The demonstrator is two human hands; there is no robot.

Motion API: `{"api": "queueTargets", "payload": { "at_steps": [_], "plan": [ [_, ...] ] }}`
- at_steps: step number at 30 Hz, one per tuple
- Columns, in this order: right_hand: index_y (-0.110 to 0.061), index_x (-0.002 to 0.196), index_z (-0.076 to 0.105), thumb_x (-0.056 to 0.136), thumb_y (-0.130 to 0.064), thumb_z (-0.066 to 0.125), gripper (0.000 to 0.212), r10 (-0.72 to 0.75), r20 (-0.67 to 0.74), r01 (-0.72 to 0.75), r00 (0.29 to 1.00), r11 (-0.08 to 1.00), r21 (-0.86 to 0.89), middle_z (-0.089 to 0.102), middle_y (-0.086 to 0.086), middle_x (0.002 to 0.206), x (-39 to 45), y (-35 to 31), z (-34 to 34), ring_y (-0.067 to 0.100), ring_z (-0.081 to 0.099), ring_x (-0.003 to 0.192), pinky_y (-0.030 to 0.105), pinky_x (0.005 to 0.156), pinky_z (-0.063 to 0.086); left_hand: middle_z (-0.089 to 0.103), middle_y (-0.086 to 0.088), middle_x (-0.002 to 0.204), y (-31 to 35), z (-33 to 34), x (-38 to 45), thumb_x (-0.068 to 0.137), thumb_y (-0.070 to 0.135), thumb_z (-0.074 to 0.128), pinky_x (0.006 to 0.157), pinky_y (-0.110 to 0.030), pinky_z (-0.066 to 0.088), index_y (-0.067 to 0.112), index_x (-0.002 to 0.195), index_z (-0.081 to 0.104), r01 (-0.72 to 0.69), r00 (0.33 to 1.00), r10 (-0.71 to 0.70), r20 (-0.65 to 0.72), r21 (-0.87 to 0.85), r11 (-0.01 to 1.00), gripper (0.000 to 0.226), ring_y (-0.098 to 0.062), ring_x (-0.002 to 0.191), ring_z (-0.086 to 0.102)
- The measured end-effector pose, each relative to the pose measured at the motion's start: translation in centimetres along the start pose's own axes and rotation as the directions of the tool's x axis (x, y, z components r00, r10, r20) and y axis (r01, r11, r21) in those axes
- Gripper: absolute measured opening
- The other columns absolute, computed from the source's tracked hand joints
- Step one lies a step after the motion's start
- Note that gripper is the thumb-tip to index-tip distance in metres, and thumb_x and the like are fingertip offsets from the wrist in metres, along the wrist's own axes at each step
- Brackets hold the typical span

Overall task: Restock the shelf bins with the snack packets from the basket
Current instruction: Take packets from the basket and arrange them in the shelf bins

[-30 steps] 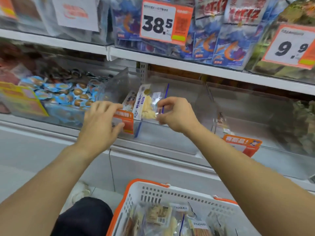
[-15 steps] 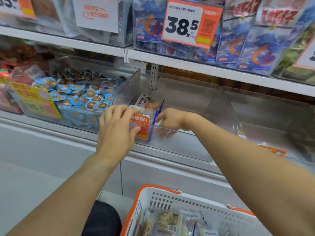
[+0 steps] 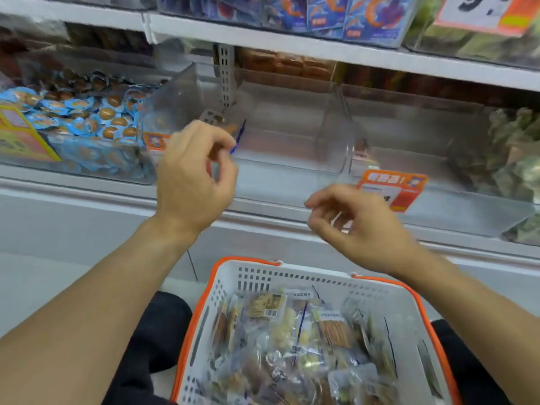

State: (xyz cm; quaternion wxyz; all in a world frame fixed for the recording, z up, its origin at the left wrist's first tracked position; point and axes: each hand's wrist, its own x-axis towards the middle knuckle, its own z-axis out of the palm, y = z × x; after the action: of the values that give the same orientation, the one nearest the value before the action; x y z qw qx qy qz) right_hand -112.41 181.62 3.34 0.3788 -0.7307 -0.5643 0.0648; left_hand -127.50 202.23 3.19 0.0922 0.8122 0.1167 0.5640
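Shelf (image 3: 292,45) above; one basket (image 3: 292,276) of packets (image 3: 292,340); two empty hands.

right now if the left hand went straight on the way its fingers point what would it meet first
Probably the snack packet standing at the front left of the clear bin. The left hand is loosely curled just before it, holding nothing. Depth is unclear, so the bin's front wall could come first.

Single head-worn view, looking forward and down, close to shelf bins (image 3: 292,133), basket (image 3: 292,276) below
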Motion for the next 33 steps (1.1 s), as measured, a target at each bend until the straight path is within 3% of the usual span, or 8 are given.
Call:
{"api": "queueTargets", "payload": {
  "at_steps": [4, 7, 11, 15, 19, 24, 28, 33],
  "plan": [
    [-0.023, 0.095, 0.066, 0.087, -0.010, 0.069, 0.015, 0.337, 0.317, -0.328, 0.887, 0.941, -0.083, 0.067, -0.016, 0.078, -7.6, 8.0, 3.4, 0.002, 0.062, 0.073, 0.020, 0.070, 0.047, 0.058, 0.000, 0.078, 5.7, 4.4, -7.5, 0.080, 0.009, 0.051, 0.057, -0.037, 0.046, 0.010, 0.085, 0.061, 0.130, 0.927, -0.075, 0.368, -0.124, 0.984, 0.011, -0.020, 0.063, 0.050],
    [-0.024, 0.098, 0.064, 0.084, -0.017, 0.069, 0.016, 0.522, 0.432, -0.410, 0.736, 0.851, -0.329, 0.066, -0.010, 0.094, -12.4, 13.8, 5.8, 0.007, 0.061, 0.085, 0.021, 0.079, 0.045, 0.061, 0.004, 0.094, 7.7, 7.8, -16.1, 0.091, 0.017, 0.050, 0.069, -0.040, 0.050, 0.019, 0.099, 0.056, 0.388, 0.595, -0.281, 0.754, 0.036, 0.921, 0.011, -0.020, 0.078, 0.057],
    [-0.017, 0.127, 0.059, 0.083, -0.031, 0.073, 0.049, 0.690, 0.448, -0.459, 0.569, 0.718, -0.523, 0.062, 0.008, 0.123, -17.2, 17.5, 7.9, 0.024, 0.057, 0.108, 0.031, 0.092, 0.047, 0.050, -0.004, 0.127, 8.7, 9.2, -25.7, 0.094, 0.024, 0.051, 0.086, -0.038, 0.049, 0.015, 0.128, 0.051, 0.319, 0.209, -0.377, 0.902, 0.301, 0.899, 0.035, -0.025, 0.108, 0.056],
    [-0.026, 0.143, 0.040, 0.073, -0.056, 0.072, 0.082, 0.712, 0.415, -0.448, 0.567, 0.689, -0.570, 0.041, 0.009, 0.138, -19.6, 18.9, 10.7, 0.032, 0.041, 0.128, 0.046, 0.109, 0.037, 0.038, 0.002, 0.141, 9.9, 8.9, -29.7, 0.094, 0.026, 0.049, 0.106, -0.037, 0.042, 0.019, 0.140, 0.046, 0.310, 0.139, -0.370, 0.918, 0.315, 0.897, 0.047, -0.021, 0.129, 0.040],
    [-0.025, 0.137, 0.043, 0.079, -0.052, 0.066, 0.068, 0.654, 0.399, -0.282, 0.642, 0.686, -0.671, 0.031, 0.013, 0.151, -19.1, 18.3, 12.6, 0.038, 0.021, 0.144, 0.056, 0.115, 0.020, 0.022, -0.001, 0.159, 11.2, 9.8, -30.4, 0.099, 0.030, 0.046, 0.121, -0.043, 0.022, 0.025, 0.146, 0.041, 0.351, 0.063, -0.402, 0.914, 0.356, 0.866, 0.048, -0.021, 0.149, 0.012],
    [-0.020, 0.122, 0.053, 0.087, -0.006, 0.056, 0.038, 0.597, 0.435, -0.211, 0.674, 0.720, -0.662, 0.066, 0.008, 0.117, -17.8, 18.8, 14.1, 0.032, 0.062, 0.110, 0.046, 0.101, 0.039, 0.047, 0.000, 0.134, 10.8, 11.3, -29.0, 0.095, 0.030, 0.054, 0.102, -0.031, 0.040, 0.019, 0.134, 0.049, 0.484, 0.073, -0.471, 0.879, 0.382, 0.788, 0.041, -0.020, 0.128, 0.043],
    [-0.018, 0.119, 0.063, 0.098, -0.013, 0.048, 0.026, 0.575, 0.399, -0.328, 0.714, 0.779, -0.534, 0.068, 0.013, 0.109, -15.9, 17.9, 12.2, 0.033, 0.066, 0.094, 0.034, 0.071, 0.049, 0.065, -0.003, 0.092, 9.5, 12.4, -25.1, 0.092, 0.041, 0.052, 0.075, -0.033, 0.052, 0.018, 0.096, 0.060, 0.830, -0.047, -0.661, 0.749, 0.398, 0.391, 0.024, -0.020, 0.079, 0.061],
    [-0.022, 0.117, 0.070, 0.101, -0.018, 0.051, 0.025, 0.377, 0.356, -0.353, 0.855, 0.926, -0.132, 0.074, 0.001, 0.105, -15.3, 14.7, 7.0, 0.019, 0.067, 0.094, 0.031, 0.084, 0.052, 0.063, -0.032, 0.113, 8.9, 11.7, -20.5, 0.093, 0.062, 0.050, 0.071, -0.044, 0.061, -0.002, 0.114, 0.053, 0.816, -0.524, -0.365, 0.769, 0.330, -0.475, 0.068, -0.043, 0.093, 0.071]
  ]
}}
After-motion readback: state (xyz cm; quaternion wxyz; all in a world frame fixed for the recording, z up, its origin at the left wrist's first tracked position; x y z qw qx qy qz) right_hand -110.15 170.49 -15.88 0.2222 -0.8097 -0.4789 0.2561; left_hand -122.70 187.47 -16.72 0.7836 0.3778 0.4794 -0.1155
